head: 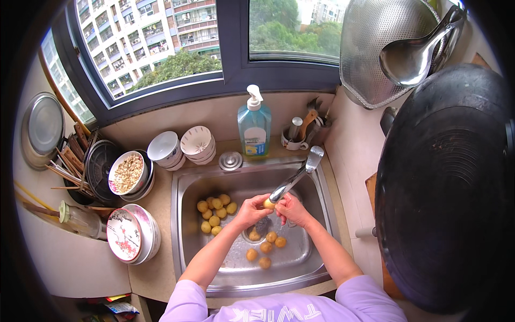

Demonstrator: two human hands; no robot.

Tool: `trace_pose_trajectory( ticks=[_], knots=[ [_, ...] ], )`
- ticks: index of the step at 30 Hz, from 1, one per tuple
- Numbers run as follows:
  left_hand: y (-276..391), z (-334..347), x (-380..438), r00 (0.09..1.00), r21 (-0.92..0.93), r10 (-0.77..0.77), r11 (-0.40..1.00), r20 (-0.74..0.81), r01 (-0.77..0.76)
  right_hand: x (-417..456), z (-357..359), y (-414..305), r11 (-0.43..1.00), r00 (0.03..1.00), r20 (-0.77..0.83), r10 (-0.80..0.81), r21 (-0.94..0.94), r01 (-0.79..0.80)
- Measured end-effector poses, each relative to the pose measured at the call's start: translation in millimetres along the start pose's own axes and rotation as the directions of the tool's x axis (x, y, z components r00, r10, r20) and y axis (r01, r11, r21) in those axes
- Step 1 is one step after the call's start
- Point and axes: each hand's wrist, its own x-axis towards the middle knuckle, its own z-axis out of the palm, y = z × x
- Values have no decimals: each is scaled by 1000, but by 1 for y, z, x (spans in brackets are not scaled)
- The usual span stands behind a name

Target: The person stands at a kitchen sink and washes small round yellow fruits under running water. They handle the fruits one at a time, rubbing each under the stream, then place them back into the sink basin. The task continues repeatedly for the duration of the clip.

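Note:
Both hands are over a stainless steel sink (225,277), under the end of a chrome faucet (287,186). My left hand (252,210) grips a small pale potato (268,204) from the left. The fingers of my right hand (293,210) touch the same potato from the right, partly hidden by the faucet. A group of small yellow potatoes (214,221) lies at the sink's left side. Several browner potatoes (266,247) lie near the drain, below my hands. Beside the drain sits a grey mesh scourer (263,226), partly hidden.
Stacked bowls (163,147), a dish soap bottle (254,124) and a cup of utensils (293,141) stand behind the sink. Plates (124,235) and a bowl of peanuts (128,173) are left. A large black wok (442,193) hangs at the right.

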Motion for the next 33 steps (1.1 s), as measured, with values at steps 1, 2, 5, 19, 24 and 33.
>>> trace_pose_trajectory(
  ticks=[1, 2, 5, 19, 24, 33],
  knots=[
    [-2, -1, 1, 999, 67, 35, 997, 3, -35, 0, 2, -4, 999, 999, -27, 37, -21, -37],
    [-3, -2, 2, 998, 133, 69, 989, 7, -70, 2, 5, -10, 996, 996, -54, 73, -41, -75],
    [-2, 2, 4, 991, 259, 130, 958, -6, -124, 7, 13, -20, 983, 986, -79, 147, -103, -154],
    [-9, 3, 0, 994, 111, 67, 992, -87, -57, 7, 7, 8, 999, 995, -83, 46, 23, -44],
    [-14, 1, -4, 993, 30, 109, 994, -38, -108, 2, 12, -5, 992, 990, -59, 128, 4, -128],
    [8, 7, 7, 910, 748, 415, 603, 4, -278, 19, 21, -7, 926, 987, -160, -27, -376, -36]
  ],
)
